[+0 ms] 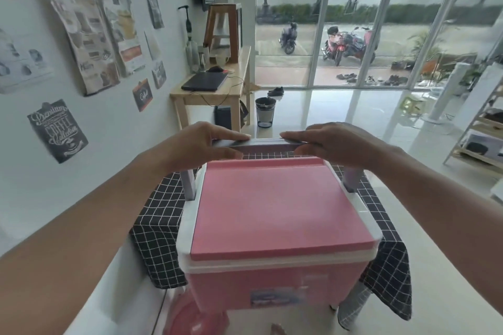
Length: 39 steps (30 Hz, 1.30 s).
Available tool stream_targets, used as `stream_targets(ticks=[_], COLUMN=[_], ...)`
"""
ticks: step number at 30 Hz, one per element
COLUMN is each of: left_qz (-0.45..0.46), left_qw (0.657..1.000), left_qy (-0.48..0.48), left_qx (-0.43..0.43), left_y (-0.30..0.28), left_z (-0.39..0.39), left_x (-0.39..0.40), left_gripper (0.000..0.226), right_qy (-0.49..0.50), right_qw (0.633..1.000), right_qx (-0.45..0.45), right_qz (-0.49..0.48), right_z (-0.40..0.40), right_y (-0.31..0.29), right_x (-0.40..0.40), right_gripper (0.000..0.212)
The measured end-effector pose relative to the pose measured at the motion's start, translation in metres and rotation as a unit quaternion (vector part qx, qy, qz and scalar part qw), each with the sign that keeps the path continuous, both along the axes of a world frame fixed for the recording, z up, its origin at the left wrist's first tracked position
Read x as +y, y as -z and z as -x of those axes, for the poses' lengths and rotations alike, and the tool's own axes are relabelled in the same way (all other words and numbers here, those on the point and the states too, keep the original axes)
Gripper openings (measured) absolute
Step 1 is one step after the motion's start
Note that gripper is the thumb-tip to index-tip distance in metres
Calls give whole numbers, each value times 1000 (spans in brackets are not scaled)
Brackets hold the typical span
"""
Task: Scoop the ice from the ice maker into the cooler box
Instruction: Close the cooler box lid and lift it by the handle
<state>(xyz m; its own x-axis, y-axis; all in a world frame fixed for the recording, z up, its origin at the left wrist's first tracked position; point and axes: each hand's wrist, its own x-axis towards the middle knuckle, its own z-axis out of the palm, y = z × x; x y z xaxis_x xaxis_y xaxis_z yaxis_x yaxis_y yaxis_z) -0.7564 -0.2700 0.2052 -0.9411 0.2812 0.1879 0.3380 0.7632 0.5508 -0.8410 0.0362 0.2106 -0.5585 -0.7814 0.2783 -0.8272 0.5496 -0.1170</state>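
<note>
Fingers [231, 136] of both the left hand [201, 147] and right hand [334, 144] curl around the grey handle [265, 146] of the pink cooler box [275, 215], lid closed, on a checked-cloth bench [160, 228]; rigid, smooth plastic, likely light while empty, best lifted by that handle.

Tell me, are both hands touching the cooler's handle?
Touching. The head view shows the left hand and right hand each pinching the grey handle, fingers on top and thumbs beneath.
</note>
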Motion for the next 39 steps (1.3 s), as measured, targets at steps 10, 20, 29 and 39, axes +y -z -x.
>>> stream_targets(ticks=[10,20,29,39], left_qz=[12,4,29,47], left_qw=[999,999,997,993], left_qy=[36,31,35,42], left_qx=[3,-23,-62,-96], left_y=[37,73,93,110], left_z=[193,319,367,401], left_x=[54,85,92,94], left_gripper=[47,51,57,60], right_qy=[24,41,45,41], right_qw=[1000,998,996,996], right_qx=[-17,-42,-73,-79], right_qz=[3,-10,3,11], right_z=[175,300,350,373], right_y=[42,71,104,116], right_x=[61,90,96,104], right_gripper=[52,50,53,53])
